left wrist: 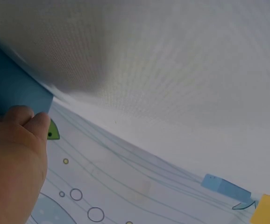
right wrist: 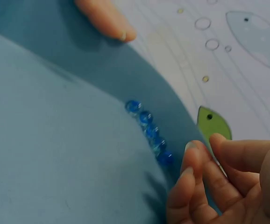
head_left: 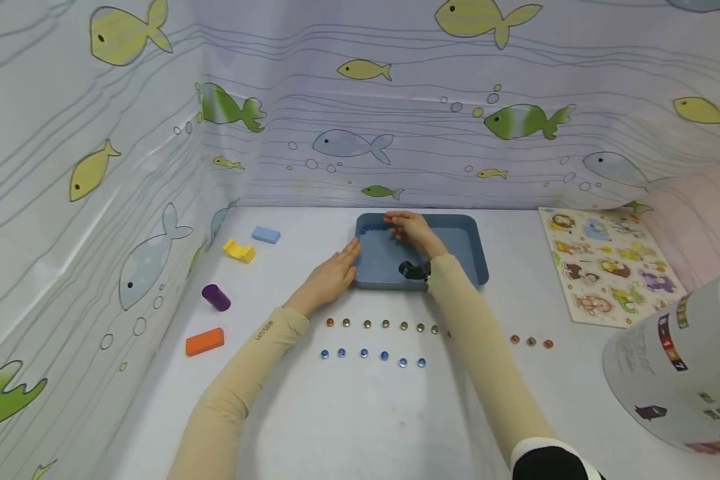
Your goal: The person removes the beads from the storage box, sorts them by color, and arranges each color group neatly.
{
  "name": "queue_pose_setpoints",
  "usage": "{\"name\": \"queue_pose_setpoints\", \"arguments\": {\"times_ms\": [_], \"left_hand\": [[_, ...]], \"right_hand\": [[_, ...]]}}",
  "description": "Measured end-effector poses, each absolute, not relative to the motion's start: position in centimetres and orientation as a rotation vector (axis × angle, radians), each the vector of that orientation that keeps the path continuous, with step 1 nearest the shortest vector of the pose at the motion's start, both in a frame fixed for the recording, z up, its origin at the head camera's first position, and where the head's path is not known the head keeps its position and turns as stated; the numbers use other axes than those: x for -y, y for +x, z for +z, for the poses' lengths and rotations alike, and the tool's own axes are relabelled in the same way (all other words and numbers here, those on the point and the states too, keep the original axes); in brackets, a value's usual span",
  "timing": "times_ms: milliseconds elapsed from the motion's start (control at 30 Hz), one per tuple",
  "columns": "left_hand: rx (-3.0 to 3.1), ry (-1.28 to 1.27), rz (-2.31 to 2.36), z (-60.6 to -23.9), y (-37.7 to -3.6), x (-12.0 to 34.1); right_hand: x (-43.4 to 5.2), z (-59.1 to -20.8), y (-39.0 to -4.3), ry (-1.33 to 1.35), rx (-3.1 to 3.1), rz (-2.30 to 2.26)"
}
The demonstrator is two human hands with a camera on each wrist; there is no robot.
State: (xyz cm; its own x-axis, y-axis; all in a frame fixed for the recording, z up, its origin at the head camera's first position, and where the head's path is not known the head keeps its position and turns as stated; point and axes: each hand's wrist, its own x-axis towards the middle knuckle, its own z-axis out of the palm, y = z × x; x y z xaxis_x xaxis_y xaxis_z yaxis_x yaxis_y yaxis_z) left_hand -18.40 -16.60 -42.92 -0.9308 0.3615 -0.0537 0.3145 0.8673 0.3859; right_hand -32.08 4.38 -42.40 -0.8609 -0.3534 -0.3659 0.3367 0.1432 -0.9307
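The blue tray lies at the back of the table. My left hand rests against its left side with straight fingers; a fingertip shows over the rim in the right wrist view. My right hand is at the tray's back rim, fingers loosely bent, and nothing shows between them. Beside those fingers, several blue glass beads form a line along the tray's inner edge. In front of the tray are a row of amber and clear beads and a row of blue beads.
At the left lie a light blue block, a yellow block, a purple cylinder and an orange block. A picture board and a large white bucket stand at the right. Fish-print curtains enclose the table.
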Motion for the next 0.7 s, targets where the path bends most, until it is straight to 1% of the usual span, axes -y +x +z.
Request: {"name": "queue_pose_setpoints", "arguments": {"times_ms": [167, 467, 700], "left_hand": [[-2.917, 0.525, 0.579, -43.0, -18.1, 16.6], [-2.926, 0.525, 0.567, -42.7, -18.5, 16.7], [-2.909, 0.510, 0.560, -43.1, -18.7, 16.7]], "right_hand": [[-3.9, -43.0, -32.2, -0.017, -1.917, -1.749], [-3.0, -43.1, -32.5, -0.153, -2.089, -1.595], [-2.9, -43.2, -32.2, -0.085, -2.123, -1.615]]}}
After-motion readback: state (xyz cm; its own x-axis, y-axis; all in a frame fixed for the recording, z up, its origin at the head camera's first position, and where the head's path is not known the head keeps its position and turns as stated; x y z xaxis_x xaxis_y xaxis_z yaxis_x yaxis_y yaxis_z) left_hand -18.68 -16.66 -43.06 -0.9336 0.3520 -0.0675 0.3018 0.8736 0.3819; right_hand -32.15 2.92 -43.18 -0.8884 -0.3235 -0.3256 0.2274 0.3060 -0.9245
